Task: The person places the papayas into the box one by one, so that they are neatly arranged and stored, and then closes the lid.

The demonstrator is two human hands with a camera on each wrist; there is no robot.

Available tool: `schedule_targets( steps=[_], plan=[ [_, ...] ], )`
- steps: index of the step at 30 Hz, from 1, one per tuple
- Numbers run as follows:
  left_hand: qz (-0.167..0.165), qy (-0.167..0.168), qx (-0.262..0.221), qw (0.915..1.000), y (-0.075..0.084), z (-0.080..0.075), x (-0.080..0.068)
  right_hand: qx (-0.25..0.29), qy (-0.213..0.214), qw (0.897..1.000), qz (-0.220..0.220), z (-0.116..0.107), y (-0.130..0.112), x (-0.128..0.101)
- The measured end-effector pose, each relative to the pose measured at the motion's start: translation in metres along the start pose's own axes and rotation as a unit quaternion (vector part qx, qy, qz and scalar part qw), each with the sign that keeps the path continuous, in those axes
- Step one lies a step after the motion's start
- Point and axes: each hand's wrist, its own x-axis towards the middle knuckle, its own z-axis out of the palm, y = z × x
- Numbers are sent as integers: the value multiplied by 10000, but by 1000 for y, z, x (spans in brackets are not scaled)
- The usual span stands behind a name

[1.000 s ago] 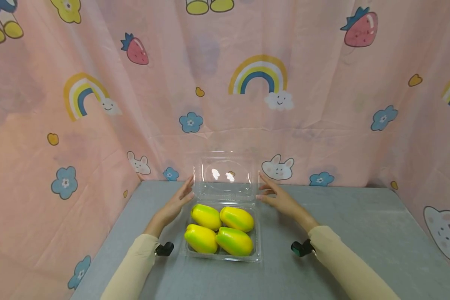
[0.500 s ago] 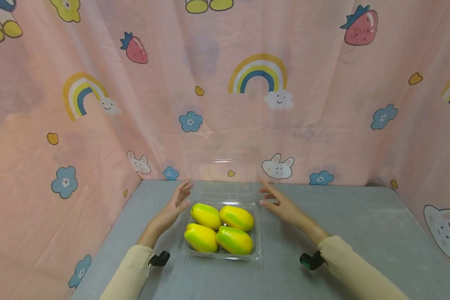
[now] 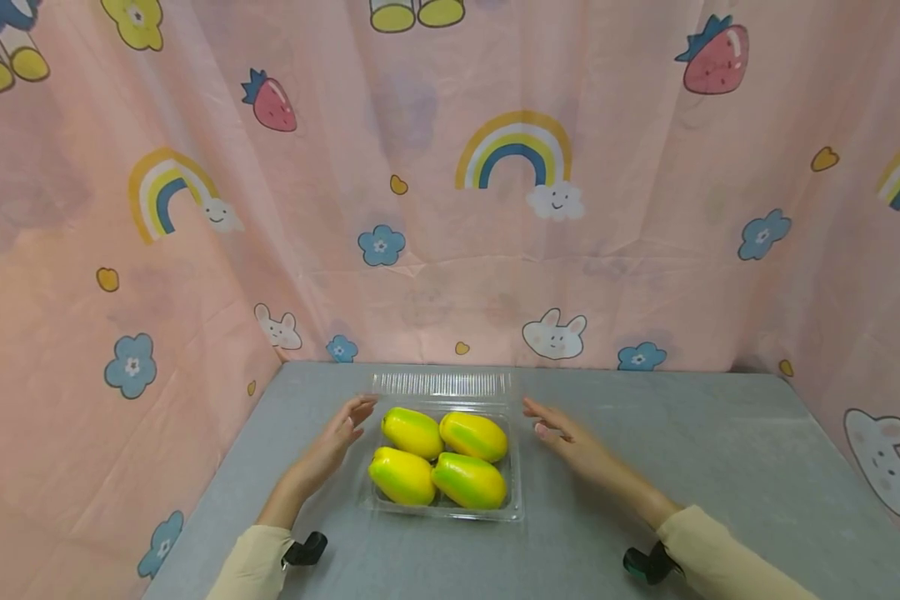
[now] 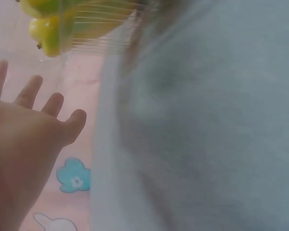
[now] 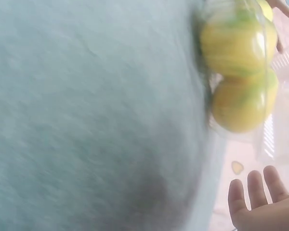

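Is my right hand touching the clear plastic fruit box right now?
Apart. The head view shows bare grey table between the right hand and the clear box; the fingers are straight and hold nothing.

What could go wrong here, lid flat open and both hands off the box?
1. The lid lies back flat, and neither the left hand nor the right hand holds it; the clear container could slide if knocked.
2. Four yellow-green fruits rise above the rim, so closing the lid may squeeze them or fail to latch.
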Motion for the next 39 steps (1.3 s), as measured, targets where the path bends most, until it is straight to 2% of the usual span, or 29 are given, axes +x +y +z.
schedule_targets(
  steps=[6, 15, 24, 28, 32, 39],
  plan=[
    [-140, -34, -131, 9998, -5, 5, -10, 281, -120, 9991, 292, 10, 3, -10],
    [-193, -13, 60, 9998, -11, 10, -19, 796, -200, 9949, 589, 22, 5, -15],
    [-167, -80, 173, 9997, -24, 10, -25, 922, -410, 9930, 618, 29, 9, -19],
    [63, -211, 125, 9997, -26, 10, -25, 952, -494, 9931, 464, 30, 10, -20],
    [245, -313, -24, 9992, -27, 9, -26, 932, -528, 9930, 507, 31, 10, -20],
    [95, -465, 102, 9988, -30, 6, -27, 627, -522, 9942, 701, 35, 12, -18]
  ],
)
